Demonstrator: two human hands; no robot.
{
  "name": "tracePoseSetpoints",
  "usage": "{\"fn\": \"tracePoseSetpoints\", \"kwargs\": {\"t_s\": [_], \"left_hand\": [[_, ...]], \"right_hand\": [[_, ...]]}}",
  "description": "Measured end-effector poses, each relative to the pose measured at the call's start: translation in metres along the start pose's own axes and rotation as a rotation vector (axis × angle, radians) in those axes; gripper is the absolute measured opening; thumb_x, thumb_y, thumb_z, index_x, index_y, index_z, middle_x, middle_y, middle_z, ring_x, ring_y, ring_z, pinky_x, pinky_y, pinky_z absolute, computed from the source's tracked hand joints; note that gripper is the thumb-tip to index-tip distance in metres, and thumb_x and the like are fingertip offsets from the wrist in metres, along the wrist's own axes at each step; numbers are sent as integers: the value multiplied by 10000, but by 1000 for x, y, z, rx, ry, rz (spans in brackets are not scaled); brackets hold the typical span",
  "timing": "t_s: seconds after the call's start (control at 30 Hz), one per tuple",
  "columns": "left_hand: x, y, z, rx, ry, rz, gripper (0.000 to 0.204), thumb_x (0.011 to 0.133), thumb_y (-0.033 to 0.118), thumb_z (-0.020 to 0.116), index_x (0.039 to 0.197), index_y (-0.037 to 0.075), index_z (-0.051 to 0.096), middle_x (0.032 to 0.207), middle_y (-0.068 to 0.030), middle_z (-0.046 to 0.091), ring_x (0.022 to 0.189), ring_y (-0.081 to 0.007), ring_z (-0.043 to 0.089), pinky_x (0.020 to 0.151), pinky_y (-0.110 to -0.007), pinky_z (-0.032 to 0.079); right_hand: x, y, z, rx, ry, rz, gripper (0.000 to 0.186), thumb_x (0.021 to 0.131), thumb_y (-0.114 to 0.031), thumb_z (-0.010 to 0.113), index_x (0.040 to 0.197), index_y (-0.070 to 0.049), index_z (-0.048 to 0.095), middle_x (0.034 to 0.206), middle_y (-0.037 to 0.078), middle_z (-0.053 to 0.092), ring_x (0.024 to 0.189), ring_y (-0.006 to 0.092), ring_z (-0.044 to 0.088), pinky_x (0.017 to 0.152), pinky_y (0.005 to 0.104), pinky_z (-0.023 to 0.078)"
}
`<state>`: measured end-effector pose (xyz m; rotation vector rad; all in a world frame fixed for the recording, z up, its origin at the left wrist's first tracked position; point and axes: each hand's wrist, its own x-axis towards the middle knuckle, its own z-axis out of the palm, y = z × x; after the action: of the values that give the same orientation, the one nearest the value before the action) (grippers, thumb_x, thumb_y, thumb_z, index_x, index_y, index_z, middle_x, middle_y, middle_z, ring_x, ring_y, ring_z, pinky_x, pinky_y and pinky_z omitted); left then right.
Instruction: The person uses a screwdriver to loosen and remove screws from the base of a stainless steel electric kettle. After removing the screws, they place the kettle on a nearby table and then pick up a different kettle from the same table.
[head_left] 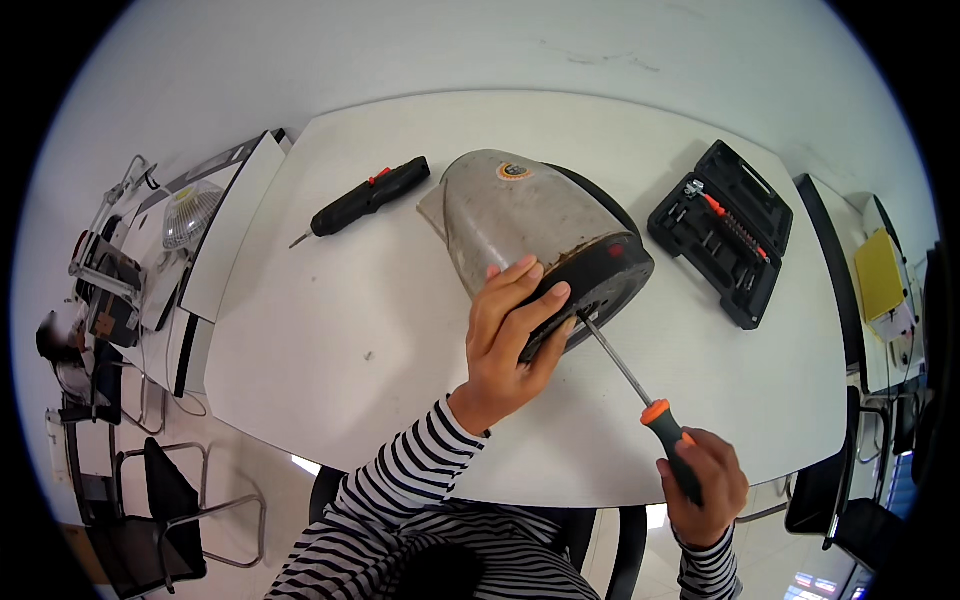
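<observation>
An electric kettle (520,220) with a worn metal body and a black base lies on its side on the white table. My left hand (510,335) is spread over the base and the lower part of the body, steadying it. In my right hand (708,485) is a screwdriver (632,385) with a dark green and orange handle. Its long shaft points up and left, and the tip meets the underside of the base beside my left fingertips. What the tip touches inside the base is too small to make out.
A black cordless screwdriver (368,198) lies left of the kettle. To the right, an open black tool case (725,235) holds bits and a red-handled piece. The white table (300,370) meets a wall behind. Black chairs (175,500) and side desks stand on both sides.
</observation>
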<state>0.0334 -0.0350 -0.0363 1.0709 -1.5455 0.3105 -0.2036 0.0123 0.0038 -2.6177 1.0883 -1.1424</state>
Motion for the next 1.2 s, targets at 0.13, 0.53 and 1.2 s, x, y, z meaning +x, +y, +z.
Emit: {"fn": "tracePoseSetpoints", "kwargs": {"t_s": [0.13,0.53,1.2], "left_hand": [[0,-1,-1,11,-5,1,322,708,35,658,1013,9,557,1108,-129,497,1088,-259,450,984,-421,285],[4,1,0,5,-13,3,318,715,42,658,1014,4,558,1116,-127,495,1099,-256,442,987,-419,282],[3,0,-3,1,-28,-13,314,715,42,660,1009,4,558,1107,-121,497,1102,-259,445,988,-423,282]], "right_hand": [[3,-5,-8,318,16,463,326,656,-44,705,928,23,537,817,129,591,679,166,591,637,250,467],[-9,5,1,-249,28,-29,236,719,-86,617,942,-20,573,879,220,580,600,218,558,506,254,467],[6,-7,-8,988,-133,1072,317,802,-143,558,1062,-17,429,792,188,596,432,120,479,359,215,366]]}}
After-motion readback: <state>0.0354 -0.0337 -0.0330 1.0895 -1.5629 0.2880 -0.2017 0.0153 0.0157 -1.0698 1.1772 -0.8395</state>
